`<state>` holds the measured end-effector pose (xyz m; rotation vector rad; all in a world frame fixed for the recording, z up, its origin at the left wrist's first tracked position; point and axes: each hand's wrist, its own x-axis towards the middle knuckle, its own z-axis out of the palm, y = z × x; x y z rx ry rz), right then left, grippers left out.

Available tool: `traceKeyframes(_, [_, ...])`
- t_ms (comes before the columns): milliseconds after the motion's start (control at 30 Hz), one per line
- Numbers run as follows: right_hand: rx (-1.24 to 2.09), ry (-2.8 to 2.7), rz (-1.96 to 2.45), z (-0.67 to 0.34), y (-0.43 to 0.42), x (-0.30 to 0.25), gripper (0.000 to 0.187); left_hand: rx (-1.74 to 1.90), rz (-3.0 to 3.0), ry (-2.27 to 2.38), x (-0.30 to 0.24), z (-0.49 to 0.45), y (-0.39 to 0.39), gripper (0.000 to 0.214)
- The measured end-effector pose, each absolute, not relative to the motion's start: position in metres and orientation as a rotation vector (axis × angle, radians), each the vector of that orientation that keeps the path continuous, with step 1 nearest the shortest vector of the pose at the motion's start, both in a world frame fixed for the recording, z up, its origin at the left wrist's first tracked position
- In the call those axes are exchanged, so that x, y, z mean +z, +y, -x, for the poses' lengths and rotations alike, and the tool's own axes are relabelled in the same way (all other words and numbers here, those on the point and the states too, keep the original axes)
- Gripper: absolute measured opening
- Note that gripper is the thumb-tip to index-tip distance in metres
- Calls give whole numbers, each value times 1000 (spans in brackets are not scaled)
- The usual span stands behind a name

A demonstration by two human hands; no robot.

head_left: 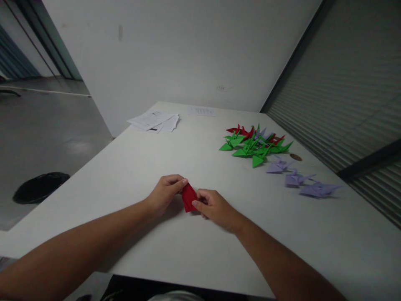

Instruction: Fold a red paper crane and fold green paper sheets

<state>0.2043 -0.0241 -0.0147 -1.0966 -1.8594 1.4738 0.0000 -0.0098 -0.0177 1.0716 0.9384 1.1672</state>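
L hand & R hand are both closed, pinching a small folded red paper between them, over the white bench. Far to the right of the red paper is a pile of green, red & purple paper birds, w/ 3 purple paper birds in a line next to it & a small brown round thing just beside them. Far ahead of the red paper is a stack of white papers.

Left hand and right hand pinch inward, nearly meeting.
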Motion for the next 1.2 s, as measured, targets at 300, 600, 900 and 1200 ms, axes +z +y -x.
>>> traceKeyframes(300, [1451,-1845,1117,-203,-24,-15,21,1160,-1005,898,-21,-1,-5,35])
traceKeyframes(600, [1394,-1604,1154,-204,-17,-20,34,936,-1089,750,-14,-3,-11,48])
traceKeyframes(900, [1467,-1576,1103,-205,-16,-23,37,1014,-1083,856,-22,1,-7,51])
traceKeyframes(1200, [1428,-1603,1129,-204,-16,-24,34,944,-1183,875,-20,-2,-10,46])
